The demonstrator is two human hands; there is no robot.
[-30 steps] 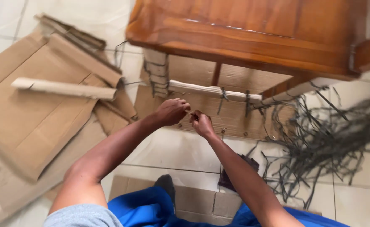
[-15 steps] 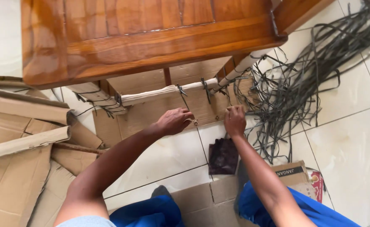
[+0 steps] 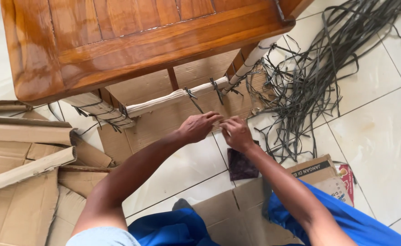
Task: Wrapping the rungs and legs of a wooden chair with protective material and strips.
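Clearly both hands are meeting on a dark strap (image 3: 195, 101) running down from the wrapped rail (image 3: 177, 96): left hand (image 3: 199, 127) and right hand (image 3: 237, 133) pinching it, fingers bunched together. Keeping it taut and pulling close to the rail seems wise.

The far table (image 3: 132, 41) is glossy orange-brown wood, the straps (image 3: 328, 59) on the right dark grey, the cardboard (image 3: 18, 200) on the left plain tan, the floor (image 3: 382, 146) off-white tile, the near trousers (image 3: 346, 218) bright blue.
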